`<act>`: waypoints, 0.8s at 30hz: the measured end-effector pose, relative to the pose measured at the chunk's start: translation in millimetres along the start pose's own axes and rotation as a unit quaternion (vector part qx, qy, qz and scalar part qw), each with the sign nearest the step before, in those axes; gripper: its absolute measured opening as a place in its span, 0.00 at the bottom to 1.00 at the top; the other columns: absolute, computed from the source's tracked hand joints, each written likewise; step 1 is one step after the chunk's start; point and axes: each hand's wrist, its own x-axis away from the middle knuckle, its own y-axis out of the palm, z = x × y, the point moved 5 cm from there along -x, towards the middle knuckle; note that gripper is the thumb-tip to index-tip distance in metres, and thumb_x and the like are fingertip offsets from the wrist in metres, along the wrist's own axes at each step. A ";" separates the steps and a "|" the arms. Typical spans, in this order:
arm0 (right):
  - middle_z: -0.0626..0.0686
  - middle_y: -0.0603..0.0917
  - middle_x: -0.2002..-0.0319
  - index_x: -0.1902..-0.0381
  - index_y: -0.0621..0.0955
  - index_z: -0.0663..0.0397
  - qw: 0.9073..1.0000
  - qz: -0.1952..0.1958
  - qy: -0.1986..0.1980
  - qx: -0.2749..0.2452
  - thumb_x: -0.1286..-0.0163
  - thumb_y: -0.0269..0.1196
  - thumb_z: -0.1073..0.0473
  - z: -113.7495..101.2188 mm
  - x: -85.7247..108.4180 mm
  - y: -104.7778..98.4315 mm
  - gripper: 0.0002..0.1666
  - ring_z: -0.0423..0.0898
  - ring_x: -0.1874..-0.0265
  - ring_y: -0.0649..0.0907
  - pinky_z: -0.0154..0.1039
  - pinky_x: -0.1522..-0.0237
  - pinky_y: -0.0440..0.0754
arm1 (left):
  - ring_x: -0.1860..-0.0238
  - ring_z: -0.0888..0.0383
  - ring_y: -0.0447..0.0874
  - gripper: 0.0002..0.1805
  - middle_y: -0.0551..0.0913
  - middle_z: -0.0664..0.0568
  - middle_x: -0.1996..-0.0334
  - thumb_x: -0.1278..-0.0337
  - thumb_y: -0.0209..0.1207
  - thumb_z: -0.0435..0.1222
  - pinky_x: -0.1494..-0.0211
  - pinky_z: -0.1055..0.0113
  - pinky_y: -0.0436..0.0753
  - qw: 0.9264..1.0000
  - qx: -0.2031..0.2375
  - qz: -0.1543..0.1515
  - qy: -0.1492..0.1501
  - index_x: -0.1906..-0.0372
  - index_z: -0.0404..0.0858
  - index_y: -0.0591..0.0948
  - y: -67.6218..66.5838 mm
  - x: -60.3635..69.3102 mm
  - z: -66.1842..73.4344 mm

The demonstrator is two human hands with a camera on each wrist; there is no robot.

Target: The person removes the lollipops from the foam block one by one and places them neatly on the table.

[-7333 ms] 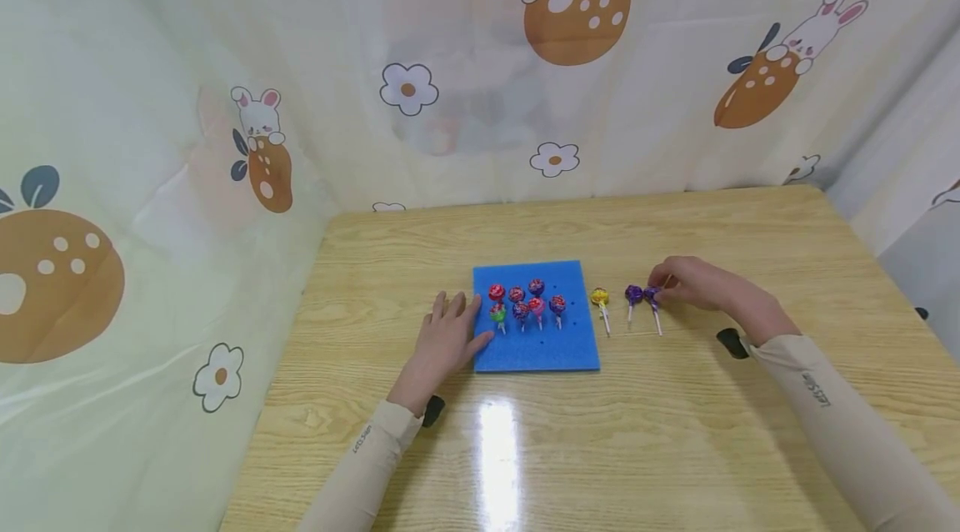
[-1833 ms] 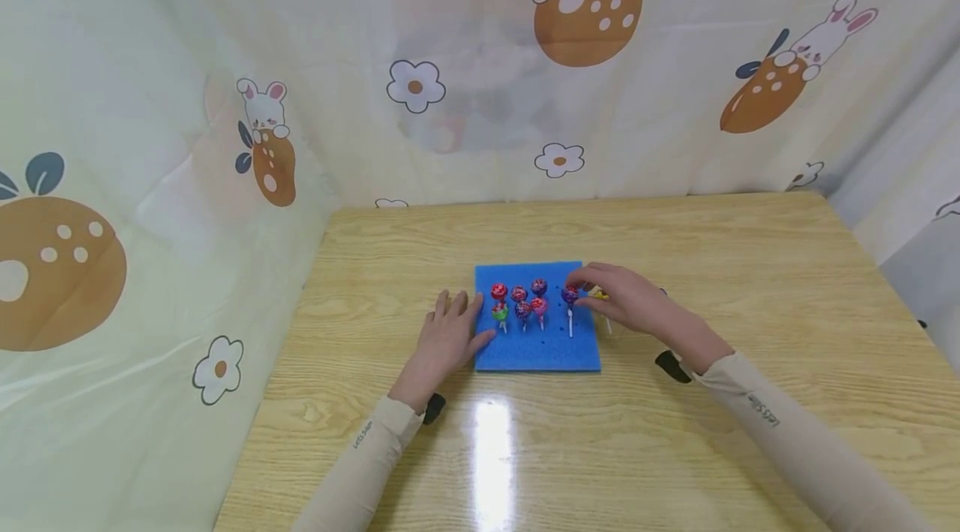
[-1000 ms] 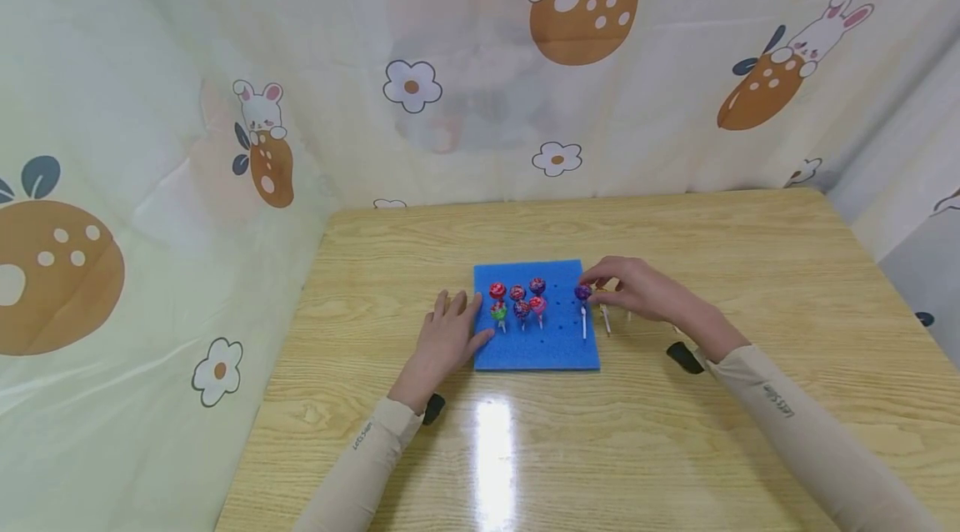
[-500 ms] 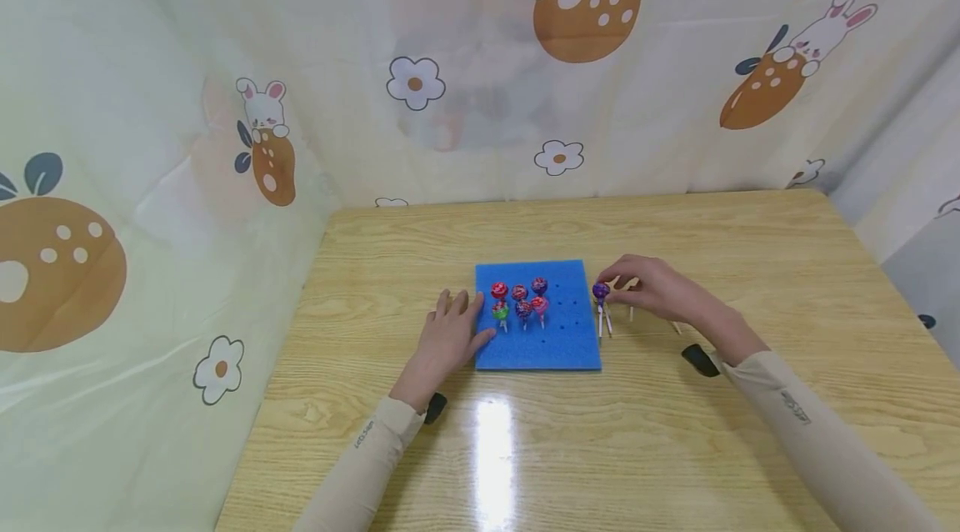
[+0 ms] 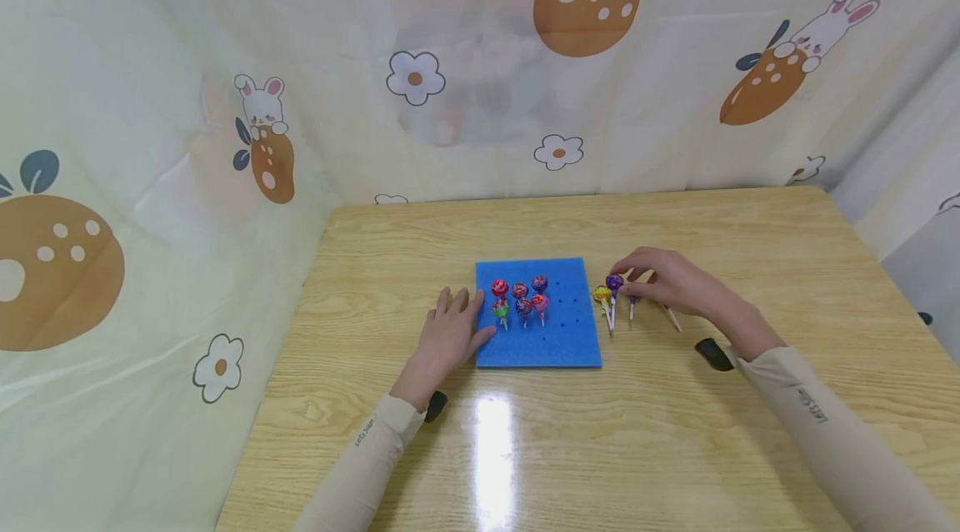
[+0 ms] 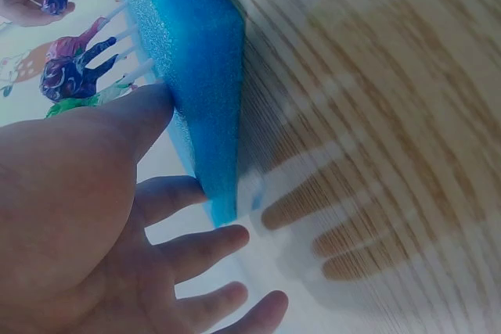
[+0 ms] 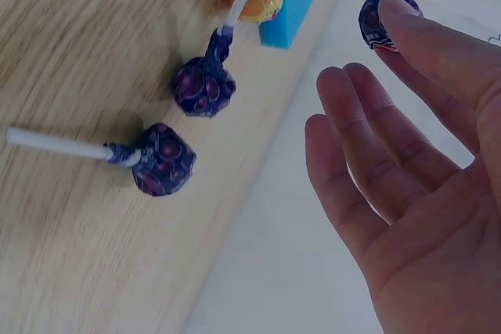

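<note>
My right hand (image 5: 671,282) pinches a purple-wrapped lollipop (image 5: 615,282) by its head between thumb and forefinger, stick pointing down, right of the foam. In the right wrist view the other fingers are spread away from that candy. My left hand (image 5: 445,335) rests at the left edge of a blue foam block (image 5: 538,353), its thumb on top and fingers outstretched. Several lollipops stand in the foam, among them a green one (image 5: 500,308), a pink one (image 5: 539,303) and a red one (image 5: 499,288).
Just right of the foam lies a yellow lollipop (image 5: 602,294). Two purple lollipops lie on the table, one (image 7: 203,87) nearer the foam, the other (image 7: 163,159) farther off; the right hand hides their heads in the head view. Small holes dot the foam's right side. A printed curtain (image 5: 480,98) hangs behind.
A purple lollipop that stood at the front row's right end 7.3 s ago has left the foam. Over the last second my right hand carries its lollipop rightward off the foam; my left stays put.
</note>
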 end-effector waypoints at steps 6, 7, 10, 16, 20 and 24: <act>0.57 0.85 0.48 0.43 0.83 0.57 1.000 -0.007 0.019 0.013 0.29 0.65 0.61 4.0 0.4 -8.4 0.18 0.53 0.52 0.85 0.43 0.57 0.86 | 0.22 0.35 0.52 0.37 0.64 0.40 0.24 0.28 0.51 0.57 0.29 0.36 0.68 1.000 0.002 0.002 0.000 0.22 0.45 0.62 -3.7 -3.0 -1.6; 0.57 0.85 0.48 0.43 0.83 0.57 1.000 -0.007 0.021 0.014 0.29 0.65 0.60 4.4 0.6 -9.9 0.18 0.53 0.52 0.85 0.43 0.57 0.85 | 0.22 0.35 0.52 0.37 0.64 0.40 0.24 0.28 0.51 0.57 0.29 0.36 0.68 1.000 0.002 0.002 0.001 0.22 0.45 0.62 -4.3 -3.3 -1.9; 0.57 0.85 0.48 0.43 0.83 0.56 0.999 -0.009 0.030 0.016 0.29 0.66 0.60 7.4 1.3 -12.9 0.18 0.54 0.52 0.86 0.43 0.57 0.84 | 0.22 0.34 0.51 0.37 0.64 0.39 0.24 0.28 0.51 0.57 0.29 0.36 0.68 1.000 0.004 0.003 0.001 0.22 0.45 0.62 -5.6 -4.1 -3.1; 0.57 0.84 0.48 0.42 0.83 0.56 0.999 -0.024 0.042 0.008 0.28 0.65 0.58 16.0 3.4 -13.4 0.19 0.54 0.51 0.85 0.45 0.57 0.85 | 0.21 0.35 0.49 0.38 0.61 0.40 0.23 0.28 0.51 0.58 0.27 0.36 0.66 1.000 0.003 -0.009 -0.005 0.21 0.45 0.61 -6.7 -5.6 -7.2; 0.57 0.85 0.48 0.43 0.83 0.57 0.999 -0.026 0.044 0.015 0.28 0.65 0.59 21.0 5.9 -16.9 0.18 0.52 0.52 0.85 0.45 0.55 0.85 | 0.21 0.35 0.50 0.38 0.61 0.40 0.23 0.28 0.50 0.58 0.27 0.37 0.66 1.000 0.002 -0.009 -0.003 0.21 0.46 0.61 -8.2 -8.6 -7.9; 0.57 0.85 0.49 0.43 0.83 0.57 0.998 -0.028 0.053 0.024 0.29 0.65 0.59 26.4 9.5 -23.6 0.18 0.53 0.53 0.86 0.42 0.57 0.84 | 0.21 0.35 0.50 0.38 0.62 0.40 0.23 0.28 0.50 0.59 0.28 0.36 0.66 1.000 0.002 -0.009 0.001 0.21 0.46 0.61 -8.8 -12.2 -7.9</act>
